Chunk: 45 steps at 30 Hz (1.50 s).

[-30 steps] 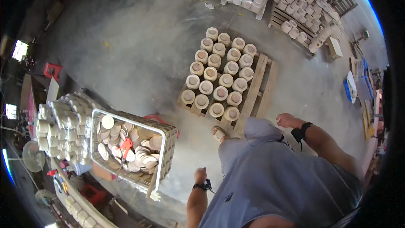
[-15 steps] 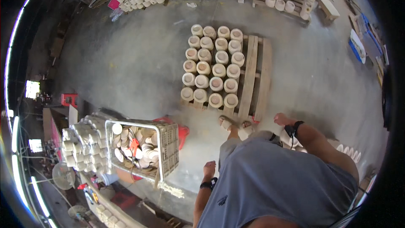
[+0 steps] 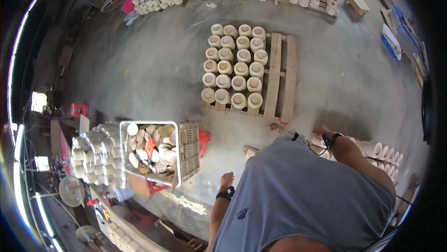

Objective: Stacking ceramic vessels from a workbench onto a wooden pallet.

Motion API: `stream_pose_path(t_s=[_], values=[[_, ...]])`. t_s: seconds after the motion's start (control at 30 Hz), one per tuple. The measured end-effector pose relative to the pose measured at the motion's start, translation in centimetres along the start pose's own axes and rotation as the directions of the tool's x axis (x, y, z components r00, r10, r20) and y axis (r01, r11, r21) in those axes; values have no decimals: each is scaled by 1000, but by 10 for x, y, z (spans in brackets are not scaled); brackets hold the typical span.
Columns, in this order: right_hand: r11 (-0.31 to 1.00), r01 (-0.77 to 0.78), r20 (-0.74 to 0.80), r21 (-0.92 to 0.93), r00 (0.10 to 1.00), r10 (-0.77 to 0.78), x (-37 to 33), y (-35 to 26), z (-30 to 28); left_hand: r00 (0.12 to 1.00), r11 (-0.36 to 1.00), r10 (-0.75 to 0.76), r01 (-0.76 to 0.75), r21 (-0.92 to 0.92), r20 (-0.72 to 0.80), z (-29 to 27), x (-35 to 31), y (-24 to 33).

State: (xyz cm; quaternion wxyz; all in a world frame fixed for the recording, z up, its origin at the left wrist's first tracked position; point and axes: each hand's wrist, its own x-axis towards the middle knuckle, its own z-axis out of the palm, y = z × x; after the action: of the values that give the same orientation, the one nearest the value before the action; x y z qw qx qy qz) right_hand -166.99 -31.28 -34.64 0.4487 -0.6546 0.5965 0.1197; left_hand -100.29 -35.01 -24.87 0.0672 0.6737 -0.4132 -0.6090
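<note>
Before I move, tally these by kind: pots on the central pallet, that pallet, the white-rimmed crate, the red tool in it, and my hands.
Round beige pots: 24
Slatted wooden pallet: 1
White-rimmed crate: 1
Red tool: 1
Hands (left hand, right hand): 2
Total: 29

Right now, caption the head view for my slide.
Pots in rows on a pallet, a crate of discs to their lower left, left hand and right hand apart in front.
</note>
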Motion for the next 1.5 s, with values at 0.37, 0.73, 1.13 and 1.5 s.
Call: stream_pose_path(t_s=[0.37, 0.73, 1.13, 1.5], values=[[925, 207, -325, -320, 893, -312, 29, -161, -115, 958, 616, 272, -250, 747, 96, 36, -3, -112], [999, -6, -201, 40, 979, 14, 29, -198, -105, 995, 898, 64, -23, 439, -77, 68, -39, -152], [980, 99, -175, 174, 982, -68, 5, -287, -190, 980, 893, 191, -152, 423, -51, 46, 2, -118], [982, 179, -156, 63, 973, -168, -19, -334, -227, 975, 861, 209, -145, 487, -80, 63, -20, -132]])
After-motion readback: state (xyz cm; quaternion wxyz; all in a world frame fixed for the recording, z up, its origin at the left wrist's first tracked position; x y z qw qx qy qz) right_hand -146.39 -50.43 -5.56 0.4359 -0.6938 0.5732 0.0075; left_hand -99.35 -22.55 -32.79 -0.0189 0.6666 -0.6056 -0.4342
